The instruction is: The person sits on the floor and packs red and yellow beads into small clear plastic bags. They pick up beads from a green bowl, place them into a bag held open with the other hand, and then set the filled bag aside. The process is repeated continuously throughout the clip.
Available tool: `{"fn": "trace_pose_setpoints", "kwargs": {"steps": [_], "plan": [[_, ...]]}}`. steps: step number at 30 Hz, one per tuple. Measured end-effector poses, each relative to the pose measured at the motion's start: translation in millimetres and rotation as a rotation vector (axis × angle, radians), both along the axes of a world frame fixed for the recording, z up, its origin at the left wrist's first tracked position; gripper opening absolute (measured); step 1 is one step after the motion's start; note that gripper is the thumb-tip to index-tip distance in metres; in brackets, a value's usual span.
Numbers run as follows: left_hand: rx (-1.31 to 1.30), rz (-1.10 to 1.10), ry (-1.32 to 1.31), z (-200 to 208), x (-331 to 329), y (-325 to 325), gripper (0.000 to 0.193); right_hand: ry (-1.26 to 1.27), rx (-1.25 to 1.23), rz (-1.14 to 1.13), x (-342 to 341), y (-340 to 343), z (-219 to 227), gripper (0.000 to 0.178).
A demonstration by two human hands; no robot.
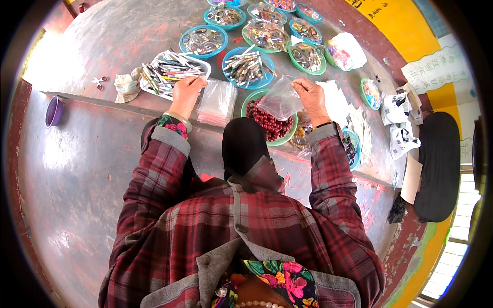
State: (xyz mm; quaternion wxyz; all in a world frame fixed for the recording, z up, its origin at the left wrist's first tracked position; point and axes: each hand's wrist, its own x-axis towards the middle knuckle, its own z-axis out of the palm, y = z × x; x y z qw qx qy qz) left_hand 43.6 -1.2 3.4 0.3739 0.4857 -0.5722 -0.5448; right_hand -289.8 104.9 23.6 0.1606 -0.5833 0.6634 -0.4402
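My right hand (311, 97) pinches the edge of a clear plastic bag (281, 98), which hangs to its left over a green bowl (246, 109) of dark red beads (269, 122). My left hand (188, 95) is closed in a pinch beside the white basket (207, 65) of pens (172, 72). Whatever its fingers hold, if anything, is too small to make out. Between my hands a stack of clear plastic bags (217, 100) lies flat, just right of my left hand.
Beyond lie a blue bowl of pens (247, 69) and several bowls of bagged small items (203, 41). White papers (334, 100) and a blue bowl (352, 146) are right of my right hand. A purple bowl (53, 112) stands far left; white plastic bags (401, 138) sit far right.
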Motion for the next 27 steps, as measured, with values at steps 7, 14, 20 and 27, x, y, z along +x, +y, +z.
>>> {"fn": "trace_pose_setpoints", "kwargs": {"steps": [7, 14, 20, 27], "plan": [[0.119, -0.371, 0.201, 19, -17, 19, 0.039, -0.246, 0.017, 0.192, 57, -2, 45, 0.013], [0.174, -0.551, 0.112, 21, -32, 27, 0.034, -0.157, -0.035, 0.391, 107, -18, 52, 0.01], [0.319, -0.352, 0.417, 22, -25, 21, 0.018, -0.695, 0.004, 0.308, 93, -27, 27, 0.051], [0.448, -0.256, 0.754, 23, -17, 16, 0.02, -0.813, 0.32, 0.289, 106, -13, -14, 0.024]]}}
